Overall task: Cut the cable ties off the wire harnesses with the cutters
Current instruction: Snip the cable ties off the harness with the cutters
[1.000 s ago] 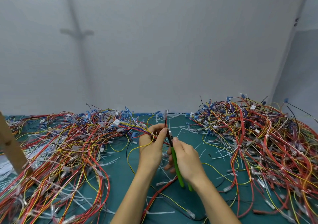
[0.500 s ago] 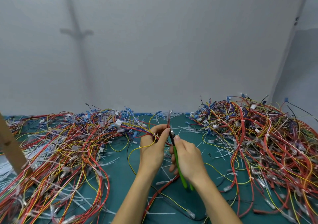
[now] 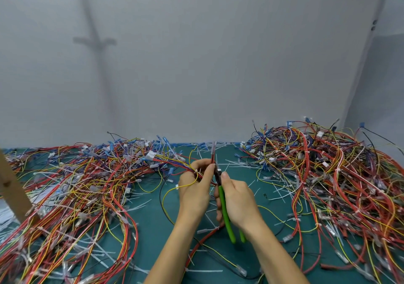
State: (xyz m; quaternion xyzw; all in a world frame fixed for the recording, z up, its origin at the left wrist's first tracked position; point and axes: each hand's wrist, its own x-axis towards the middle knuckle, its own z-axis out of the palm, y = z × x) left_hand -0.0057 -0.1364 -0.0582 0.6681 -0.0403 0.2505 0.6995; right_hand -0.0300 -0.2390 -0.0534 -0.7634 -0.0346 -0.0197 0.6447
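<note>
Slightly higher than a second ago, the right hand point(image 3: 238, 198) grips the green cutters point(image 3: 223, 203), fingers point(image 3: 217, 207) curled round the handles, tip just right of the left hand point(image 3: 194, 187), which pinches the harness point(image 3: 213, 154) with its end sticking up above that hand. Best, I judge, to catch only the tie, too small to see here, and squeeze gently without nicking the harness.

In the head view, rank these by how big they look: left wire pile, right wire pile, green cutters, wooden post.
1. left wire pile and right wire pile: similar spread, both cut off by the frame, so unranked.
2. wooden post, partly out of frame.
3. cutters.
</note>
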